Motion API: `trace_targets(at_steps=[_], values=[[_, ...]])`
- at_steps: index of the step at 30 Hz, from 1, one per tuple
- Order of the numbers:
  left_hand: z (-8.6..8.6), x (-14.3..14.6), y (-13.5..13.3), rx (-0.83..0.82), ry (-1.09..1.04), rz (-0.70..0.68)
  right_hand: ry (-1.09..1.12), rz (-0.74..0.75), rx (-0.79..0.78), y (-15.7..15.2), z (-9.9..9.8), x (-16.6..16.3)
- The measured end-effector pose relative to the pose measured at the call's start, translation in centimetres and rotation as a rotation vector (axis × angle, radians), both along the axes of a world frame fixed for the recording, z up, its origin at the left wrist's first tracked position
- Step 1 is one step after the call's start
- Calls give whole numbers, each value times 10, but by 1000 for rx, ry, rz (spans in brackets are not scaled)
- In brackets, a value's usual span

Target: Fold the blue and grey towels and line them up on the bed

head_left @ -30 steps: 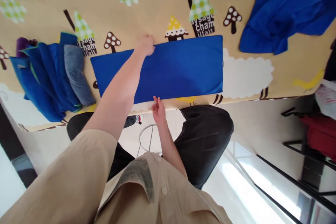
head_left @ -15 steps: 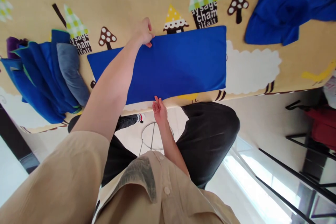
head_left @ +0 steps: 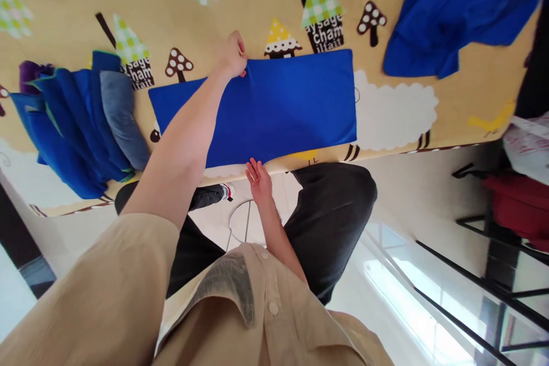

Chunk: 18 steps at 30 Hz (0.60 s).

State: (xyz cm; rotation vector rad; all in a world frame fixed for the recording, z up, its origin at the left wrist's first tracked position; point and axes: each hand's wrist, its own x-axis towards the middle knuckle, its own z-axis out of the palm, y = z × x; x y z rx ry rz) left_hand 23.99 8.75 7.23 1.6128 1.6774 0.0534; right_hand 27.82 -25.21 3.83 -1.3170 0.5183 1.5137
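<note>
Blue cloth [head_left: 295, 103], one long flat rectangle, lies across the middle of the frame on a tan tablecloth [head_left: 257, 6] printed with clouds and mushrooms. The left hand [head_left: 235, 56] appears to pinch its upper edge between thumb and fingers; the right hand [head_left: 259, 180], palm up with fingers slightly spread, has its fingertips at the lower edge, though whether they grip the fabric cannot be told. One crumpled cloth [head_left: 446, 17], also blue, lies apart at upper right. At left, a row of folded cloths [head_left: 71, 126] includes one gray-blue roll [head_left: 122, 117], one purple bundle [head_left: 30, 77] and several blue pieces, packed too closely to count. One shoe [head_left: 229, 190] shows between dark trousers [head_left: 334, 217] just below center; a white plastic bag [head_left: 529, 146] and a red item [head_left: 518, 206] sit at far right. The left forearm [head_left: 184, 131] stretches over the flat rectangle, hiding its lower left corner. The crumpled cloth runs off the frame's top, and the right edge cuts both the bag and the red item.
</note>
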Motion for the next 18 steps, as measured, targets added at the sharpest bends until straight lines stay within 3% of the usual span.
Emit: trace_targets(at_steps=[4,11,14,18], values=[[40,-9,-14,31,-34,36,-67,23,98,-12,21,-3],[89,-51,-41,164,-196,40,-356,107,270,-38,66,4],[127,-74,-61,222,-284,76,-547,189,334,-44,86,21],[193,-107,-90,325,-358,111,-967,325,438,-34,121,59]])
